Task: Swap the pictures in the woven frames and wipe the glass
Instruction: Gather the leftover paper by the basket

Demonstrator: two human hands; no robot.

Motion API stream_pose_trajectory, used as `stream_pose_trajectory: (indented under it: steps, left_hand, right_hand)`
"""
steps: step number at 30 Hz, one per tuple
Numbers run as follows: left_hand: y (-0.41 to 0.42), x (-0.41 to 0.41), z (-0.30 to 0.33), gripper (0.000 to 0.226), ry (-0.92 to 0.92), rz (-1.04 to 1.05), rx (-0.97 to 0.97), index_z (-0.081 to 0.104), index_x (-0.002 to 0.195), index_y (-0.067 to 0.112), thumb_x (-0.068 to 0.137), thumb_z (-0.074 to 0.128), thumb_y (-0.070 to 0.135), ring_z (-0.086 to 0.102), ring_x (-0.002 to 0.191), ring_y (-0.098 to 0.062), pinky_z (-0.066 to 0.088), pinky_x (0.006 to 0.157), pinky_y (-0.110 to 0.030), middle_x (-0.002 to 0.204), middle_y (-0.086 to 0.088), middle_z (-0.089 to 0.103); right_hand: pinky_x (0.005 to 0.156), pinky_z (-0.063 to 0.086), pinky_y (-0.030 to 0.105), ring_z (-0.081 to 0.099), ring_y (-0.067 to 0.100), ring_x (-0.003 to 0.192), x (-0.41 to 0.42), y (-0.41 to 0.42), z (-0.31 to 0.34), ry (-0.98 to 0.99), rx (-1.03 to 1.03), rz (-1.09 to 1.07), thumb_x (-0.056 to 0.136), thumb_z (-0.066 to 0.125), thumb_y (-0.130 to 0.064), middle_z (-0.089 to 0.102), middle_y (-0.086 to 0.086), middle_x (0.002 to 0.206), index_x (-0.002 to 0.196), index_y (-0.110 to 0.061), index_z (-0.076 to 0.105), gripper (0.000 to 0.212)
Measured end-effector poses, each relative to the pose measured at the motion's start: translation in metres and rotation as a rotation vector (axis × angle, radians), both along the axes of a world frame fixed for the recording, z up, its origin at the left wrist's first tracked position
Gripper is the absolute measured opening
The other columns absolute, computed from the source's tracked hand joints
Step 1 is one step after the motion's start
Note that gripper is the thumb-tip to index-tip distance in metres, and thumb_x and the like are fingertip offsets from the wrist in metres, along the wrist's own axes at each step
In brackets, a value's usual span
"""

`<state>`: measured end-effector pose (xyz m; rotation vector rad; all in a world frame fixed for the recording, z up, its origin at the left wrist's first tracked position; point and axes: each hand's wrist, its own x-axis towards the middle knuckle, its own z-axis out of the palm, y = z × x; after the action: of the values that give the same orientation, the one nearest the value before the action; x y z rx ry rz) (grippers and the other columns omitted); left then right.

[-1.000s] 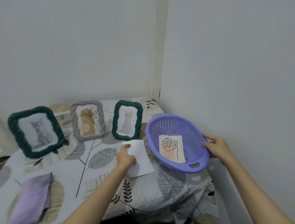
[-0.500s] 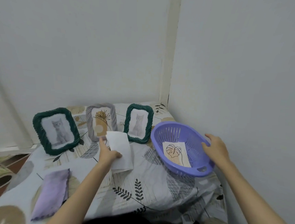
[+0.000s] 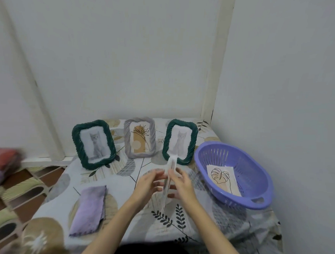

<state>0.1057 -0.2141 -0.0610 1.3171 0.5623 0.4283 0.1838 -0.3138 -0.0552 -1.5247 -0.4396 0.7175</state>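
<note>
Three woven frames stand at the back of the table: a green frame [image 3: 94, 143] with a cat picture on the left, a grey frame [image 3: 139, 139] with a plant drawing in the middle, and a second green frame [image 3: 180, 141] with a cat picture on the right. My left hand [image 3: 148, 184] and my right hand [image 3: 181, 183] hold a white sheet [image 3: 169, 177] edge-on between them, above the table's middle. A purple cloth [image 3: 89, 205] lies folded at the front left. A leaf picture [image 3: 224, 177] lies in the purple basket [image 3: 256, 170].
The table, covered by a leaf-patterned tablecloth [image 3: 196, 230], sits in a corner with walls behind and to the right. The basket stands near the right edge. A striped mat [image 3: 12, 197] and a blurred bundle of fabric [image 3: 0, 163] are on the floor to the left.
My right hand has let go of the basket and moved left to the white sheet. My left hand has lifted the sheet off the table and turned it edge-on. The camera's view has shifted.
</note>
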Motion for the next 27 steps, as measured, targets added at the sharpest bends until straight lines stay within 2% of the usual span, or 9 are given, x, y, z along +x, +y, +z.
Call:
stream_pose_trajectory:
  steps: [3, 7, 9, 13, 15, 18, 23, 25, 27]
  left_hand:
    - [0.006, -0.004, -0.003, 0.028, 0.054, -0.038, 0.156, 0.055, 0.117, 0.002, 0.089, 0.051, 0.001, 0.062, 0.079, -0.013, 0.051, 0.062, -0.016, 0.095, -0.004, 0.067]
    - [0.012, 0.002, -0.008, 0.041, 0.072, 0.001, 0.296, 0.059, 0.112, 0.005, 0.073, 0.069, -0.007, 0.059, 0.072, -0.011, 0.053, 0.066, -0.016, 0.096, -0.005, 0.068]
    - [0.015, 0.007, -0.010, 0.039, 0.060, 0.074, 0.363, 0.062, 0.106, 0.009, 0.071, 0.073, -0.003, 0.056, 0.069, -0.009, 0.051, 0.071, -0.024, 0.095, -0.007, 0.067]
    - [0.026, 0.012, -0.009, 0.051, 0.028, 0.183, 0.329, 0.049, 0.114, 0.020, 0.072, 0.076, 0.011, 0.054, 0.091, -0.011, 0.048, 0.079, -0.024, 0.106, 0.007, 0.056]
    - [0.028, 0.014, -0.009, 0.041, -0.037, 0.115, 0.281, 0.054, 0.108, 0.019, 0.074, 0.074, 0.010, 0.058, 0.102, -0.019, 0.052, 0.087, -0.032, 0.109, -0.001, 0.062]
    - [0.018, 0.018, -0.009, 0.022, -0.090, 0.151, 0.387, 0.061, 0.093, 0.022, 0.080, 0.067, 0.005, 0.062, 0.093, -0.023, 0.052, 0.084, -0.036, 0.095, -0.006, 0.067]
    - [0.001, 0.026, -0.032, 0.016, 0.011, 0.107, 0.323, 0.052, 0.101, 0.018, 0.088, 0.057, 0.010, 0.060, 0.098, -0.021, 0.049, 0.086, -0.032, 0.103, -0.007, 0.062]
    - [-0.003, 0.029, -0.039, 0.016, 0.072, 0.081, 0.310, 0.051, 0.098, 0.021, 0.090, 0.053, 0.007, 0.057, 0.104, -0.024, 0.047, 0.090, -0.033, 0.106, -0.008, 0.060]
    - [-0.007, 0.038, -0.029, 0.016, 0.084, 0.095, 0.357, 0.051, 0.091, 0.021, 0.091, 0.048, 0.005, 0.056, 0.097, -0.024, 0.046, 0.083, -0.031, 0.097, -0.004, 0.059]
  right_hand:
    - [0.071, 0.055, 0.032, 0.064, 0.019, 0.086, 0.006, 0.000, -0.004, -0.039, -0.020, -0.026, 0.086, 0.058, -0.008, 0.063, 0.002, 0.095, 0.122, -0.010, 0.048, 0.038]
    - [0.072, 0.058, 0.038, 0.068, 0.025, 0.088, 0.012, 0.002, -0.005, 0.009, 0.044, 0.073, 0.080, 0.069, -0.016, 0.068, 0.007, 0.100, 0.112, -0.016, 0.054, 0.035]
    - [0.080, 0.056, 0.042, 0.066, 0.026, 0.095, 0.017, 0.003, -0.009, -0.066, 0.023, 0.077, 0.079, 0.068, -0.006, 0.067, 0.010, 0.107, 0.112, -0.016, 0.053, 0.038]
    - [0.086, 0.053, 0.042, 0.065, 0.026, 0.097, 0.032, 0.002, -0.005, -0.228, 0.013, 0.039, 0.080, 0.060, 0.006, 0.068, 0.013, 0.106, 0.099, -0.021, 0.061, 0.033]
    - [0.081, 0.055, 0.034, 0.066, 0.020, 0.095, 0.037, 0.000, -0.002, -0.284, 0.040, 0.060, 0.081, 0.063, 0.001, 0.068, 0.008, 0.104, 0.096, -0.029, 0.061, 0.033]
    - [0.069, 0.057, 0.026, 0.066, 0.020, 0.085, 0.041, -0.001, -0.009, -0.311, 0.042, 0.023, 0.084, 0.059, 0.001, 0.066, 0.008, 0.104, 0.103, -0.026, 0.062, 0.033]
    - [0.095, 0.049, 0.044, 0.056, 0.016, 0.112, 0.034, -0.003, -0.037, -0.263, -0.059, -0.015, 0.074, 0.063, -0.004, 0.058, -0.011, 0.116, 0.115, -0.041, 0.043, 0.058]
    - [0.101, 0.043, 0.041, 0.050, 0.018, 0.118, 0.031, -0.003, -0.034, -0.263, -0.099, -0.031, 0.073, 0.059, 0.004, 0.052, -0.008, 0.120, 0.120, -0.040, 0.031, 0.070]
    - [0.104, 0.037, 0.033, 0.043, 0.016, 0.121, 0.033, -0.002, -0.020, -0.294, -0.094, -0.051, 0.076, 0.048, 0.014, 0.044, -0.003, 0.127, 0.131, -0.032, 0.024, 0.075]
